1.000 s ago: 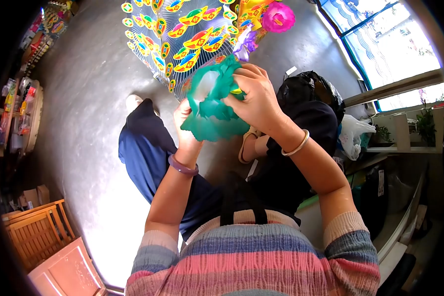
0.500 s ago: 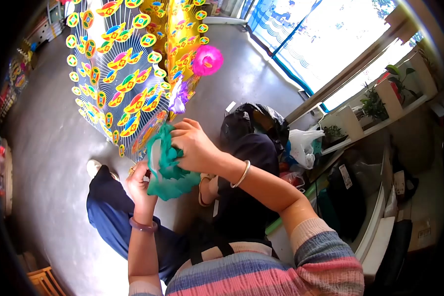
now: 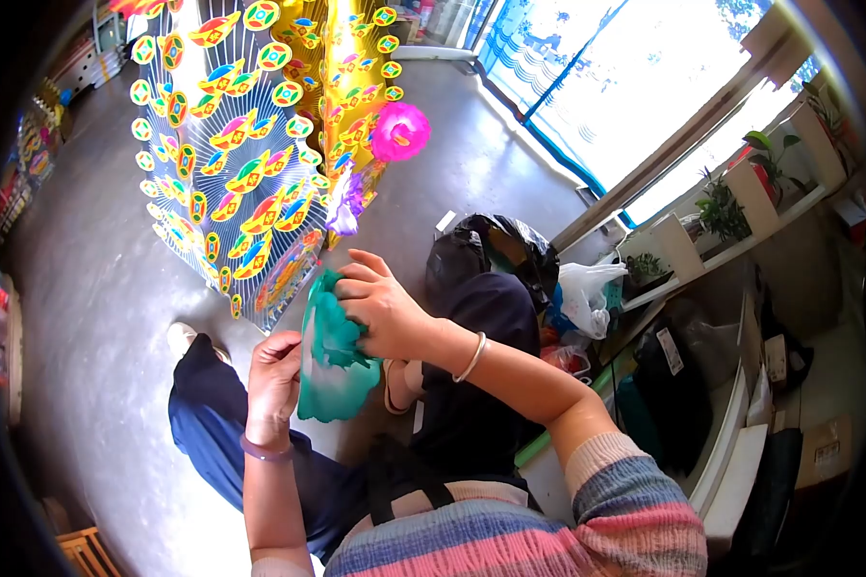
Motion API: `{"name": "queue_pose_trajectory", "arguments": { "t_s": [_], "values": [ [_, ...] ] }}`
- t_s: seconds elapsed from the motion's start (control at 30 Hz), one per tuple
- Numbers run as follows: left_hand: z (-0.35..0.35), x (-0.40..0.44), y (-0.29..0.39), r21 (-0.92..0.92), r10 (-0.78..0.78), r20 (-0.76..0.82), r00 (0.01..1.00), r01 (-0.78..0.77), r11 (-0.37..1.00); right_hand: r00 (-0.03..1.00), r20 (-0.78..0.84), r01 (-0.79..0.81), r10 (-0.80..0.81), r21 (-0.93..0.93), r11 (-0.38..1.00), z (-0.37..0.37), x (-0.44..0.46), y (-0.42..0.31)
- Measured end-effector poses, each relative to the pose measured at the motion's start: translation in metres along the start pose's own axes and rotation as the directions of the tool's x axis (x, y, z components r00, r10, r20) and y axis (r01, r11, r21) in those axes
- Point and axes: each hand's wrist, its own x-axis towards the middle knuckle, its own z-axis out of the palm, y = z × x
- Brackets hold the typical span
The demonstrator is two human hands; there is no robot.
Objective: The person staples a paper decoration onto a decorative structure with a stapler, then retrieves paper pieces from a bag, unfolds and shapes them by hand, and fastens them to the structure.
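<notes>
A green ruffled flower (image 3: pixel 337 380) with a whitish inner patch is held between my two hands, above my lap. My left hand (image 3: pixel 275 375) pinches it at its left edge, fingers closed. My right hand (image 3: pixel 380 306) is on its upper right, fingers curled over the green petals. Just beyond stands a tall silver and gold foil decoration (image 3: pixel 250 163) covered in colourful printed shapes. On its right side are a pink flower (image 3: pixel 400 132) and a purple flower (image 3: pixel 345 202).
A black plastic bag (image 3: pixel 491 252) and a white plastic bag (image 3: pixel 587 296) lie to the right of my legs. Potted plants (image 3: pixel 722 209) stand on a white shelf at the right. A wooden slatted piece (image 3: pixel 89 552) shows at the lower left.
The view has swung right, shifting the scene left and down. The green flower has turned to a more sideways, folded look, still between both hands.
</notes>
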Motion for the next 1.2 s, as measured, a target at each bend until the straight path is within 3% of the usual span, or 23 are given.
{"name": "queue_pose_trajectory", "arguments": {
  "t_s": [0.23,0.4,0.47,0.57,0.67,0.77,0.83,0.93,1.0,1.1,1.2],
  "values": [
    [0.019,-0.006,0.010,-0.127,-0.083,0.024,0.996,0.086,0.988,0.999,-0.027,0.024,-0.024,-0.008,1.000,-0.001,0.000,-0.001],
    [0.031,-0.008,0.012,-0.083,-0.078,0.008,0.997,0.079,0.993,0.998,0.026,0.058,-0.057,-0.055,0.997,-0.002,-0.002,0.000],
    [0.033,-0.006,0.009,-0.221,-0.117,-0.015,0.993,0.111,0.969,0.995,-0.006,0.097,-0.098,-0.058,0.994,-0.002,0.000,0.001],
    [0.045,-0.013,0.025,-0.198,-0.136,0.009,0.991,0.135,0.971,0.991,0.019,0.134,-0.133,-0.058,0.989,-0.003,0.001,0.001],
    [0.012,0.002,-0.004,-0.198,-0.274,0.053,0.960,0.279,0.940,0.992,0.059,0.117,-0.114,-0.051,0.992,-0.002,0.000,0.000],
    [0.017,0.001,-0.003,-0.201,-0.258,0.048,0.965,0.262,0.944,0.988,0.112,0.117,-0.109,-0.066,0.991,-0.004,-0.002,0.002],
    [0.017,0.002,-0.002,-0.176,-0.225,0.075,0.971,0.235,0.956,0.993,0.080,0.093,-0.087,-0.067,0.993,-0.003,-0.003,0.001],
    [0.022,0.001,0.001,-0.120,-0.062,0.054,0.997,0.068,0.990,0.999,0.030,0.037,-0.036,-0.051,0.998,-0.003,-0.003,-0.003],
    [0.024,0.002,0.004,0.065,0.103,0.057,0.993,-0.107,0.992,0.999,0.014,-0.039,0.039,-0.016,0.999,0.001,-0.007,-0.003],
    [0.024,0.006,0.007,0.422,0.409,0.147,0.901,-0.431,0.797,0.982,0.028,-0.188,0.186,0.093,0.978,0.006,-0.012,-0.002],
    [0.034,-0.001,0.022,0.677,0.491,0.164,0.855,-0.460,0.575,0.886,0.064,-0.451,0.459,0.346,0.822,0.011,-0.015,-0.006]
  ]
}}
